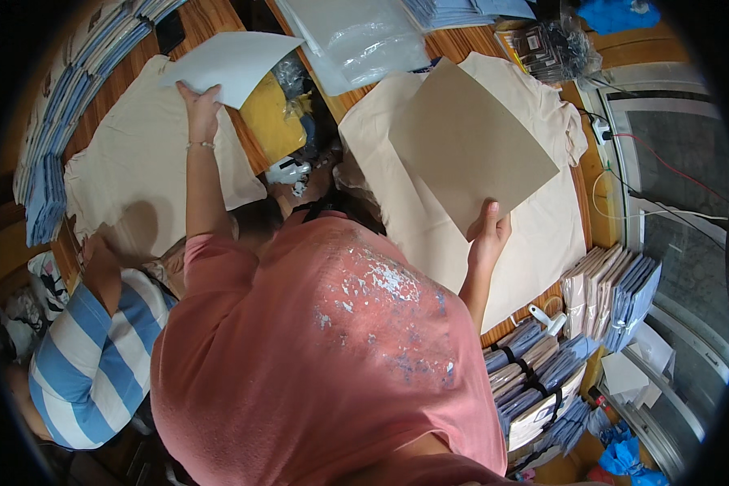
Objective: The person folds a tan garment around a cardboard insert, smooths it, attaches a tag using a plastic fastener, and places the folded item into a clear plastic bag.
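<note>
The right hand (pixel 488 235) pinches the lower corner of a brown cardboard sheet (pixel 466 142), held above a cream garment (pixel 543 235) on the table. The left hand (pixel 201 105) grips a white sheet (pixel 231 61) by its near edge, over another cream garment (pixel 138 162).

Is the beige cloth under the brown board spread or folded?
Spread: the beige cloth lies flat on the table, reaching beyond the brown board.

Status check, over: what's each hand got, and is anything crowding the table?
Left hand grips a white sheet over the left cream garment. Right hand grips a brown cardboard sheet over the right cream garment. Co-worker's striped sleeve at left.
</note>
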A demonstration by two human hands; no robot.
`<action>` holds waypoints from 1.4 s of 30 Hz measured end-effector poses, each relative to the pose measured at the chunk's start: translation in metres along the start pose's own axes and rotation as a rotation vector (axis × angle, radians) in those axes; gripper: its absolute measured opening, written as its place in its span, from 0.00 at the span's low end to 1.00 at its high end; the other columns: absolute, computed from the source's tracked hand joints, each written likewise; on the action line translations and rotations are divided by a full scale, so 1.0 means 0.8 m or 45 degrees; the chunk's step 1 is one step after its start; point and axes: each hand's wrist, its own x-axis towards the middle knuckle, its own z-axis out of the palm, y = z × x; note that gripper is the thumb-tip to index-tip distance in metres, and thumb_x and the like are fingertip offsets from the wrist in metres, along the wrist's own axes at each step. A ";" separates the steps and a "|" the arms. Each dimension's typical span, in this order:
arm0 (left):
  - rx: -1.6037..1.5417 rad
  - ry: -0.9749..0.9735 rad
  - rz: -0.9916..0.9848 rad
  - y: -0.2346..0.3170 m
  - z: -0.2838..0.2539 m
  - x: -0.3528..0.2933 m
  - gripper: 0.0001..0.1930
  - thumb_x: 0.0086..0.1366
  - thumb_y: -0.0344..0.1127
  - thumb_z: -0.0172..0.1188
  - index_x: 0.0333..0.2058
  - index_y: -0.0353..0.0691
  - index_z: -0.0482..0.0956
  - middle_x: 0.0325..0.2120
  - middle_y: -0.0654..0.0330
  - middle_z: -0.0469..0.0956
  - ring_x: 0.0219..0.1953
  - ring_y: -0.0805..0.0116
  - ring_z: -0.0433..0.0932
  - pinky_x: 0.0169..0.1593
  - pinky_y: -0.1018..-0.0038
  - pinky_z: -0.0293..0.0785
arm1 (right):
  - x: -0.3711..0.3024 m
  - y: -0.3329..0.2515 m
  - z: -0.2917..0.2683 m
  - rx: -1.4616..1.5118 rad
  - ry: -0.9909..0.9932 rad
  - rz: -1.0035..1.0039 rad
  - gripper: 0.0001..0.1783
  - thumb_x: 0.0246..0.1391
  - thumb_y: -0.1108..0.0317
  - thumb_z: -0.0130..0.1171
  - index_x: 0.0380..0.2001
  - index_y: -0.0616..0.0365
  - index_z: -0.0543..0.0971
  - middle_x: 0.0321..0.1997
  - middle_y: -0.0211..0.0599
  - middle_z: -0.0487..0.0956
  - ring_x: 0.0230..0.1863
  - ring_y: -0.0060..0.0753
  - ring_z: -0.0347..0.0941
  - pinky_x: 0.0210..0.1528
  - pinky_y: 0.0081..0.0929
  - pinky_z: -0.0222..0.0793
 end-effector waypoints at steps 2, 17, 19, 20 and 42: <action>-0.013 -0.034 0.006 0.007 -0.008 -0.006 0.51 0.56 0.19 0.53 0.62 0.45 0.20 0.62 0.48 0.47 0.55 0.53 0.64 0.52 0.62 0.69 | -0.002 -0.003 -0.003 -0.031 0.015 0.003 0.16 0.60 0.55 0.50 0.30 0.58 0.71 0.15 0.18 0.61 0.12 0.09 0.48 0.12 0.16 0.40; 0.162 -0.507 -0.077 0.010 -0.005 -0.024 0.38 0.49 0.21 0.45 0.62 0.34 0.49 0.56 0.52 0.61 0.58 0.61 0.60 0.61 0.74 0.55 | -0.019 -0.017 -0.030 -0.114 0.072 -0.103 0.17 0.60 0.56 0.51 0.35 0.62 0.73 0.30 0.24 0.70 0.31 0.15 0.60 0.33 0.15 0.55; 0.205 -0.513 -0.093 0.025 -0.012 -0.034 0.38 0.49 0.21 0.45 0.62 0.35 0.49 0.57 0.52 0.60 0.58 0.61 0.61 0.61 0.74 0.55 | -0.024 -0.018 -0.034 -0.086 0.064 -0.048 0.17 0.60 0.56 0.51 0.36 0.63 0.72 0.34 0.26 0.72 0.35 0.17 0.62 0.38 0.17 0.58; 0.191 -0.530 -0.096 0.029 -0.013 -0.034 0.38 0.49 0.21 0.45 0.62 0.35 0.49 0.57 0.52 0.60 0.58 0.62 0.61 0.61 0.74 0.55 | -0.026 -0.019 -0.036 -0.065 0.063 -0.022 0.17 0.60 0.56 0.51 0.37 0.63 0.72 0.34 0.27 0.72 0.35 0.18 0.63 0.39 0.17 0.58; 0.189 -0.369 0.158 -0.041 0.136 0.079 0.35 0.55 0.18 0.50 0.61 0.33 0.48 0.55 0.48 0.62 0.55 0.60 0.64 0.56 0.73 0.61 | -0.031 -0.016 -0.013 -0.123 0.167 -0.038 0.17 0.59 0.53 0.51 0.30 0.56 0.73 0.18 0.15 0.61 0.16 0.08 0.48 0.17 0.15 0.39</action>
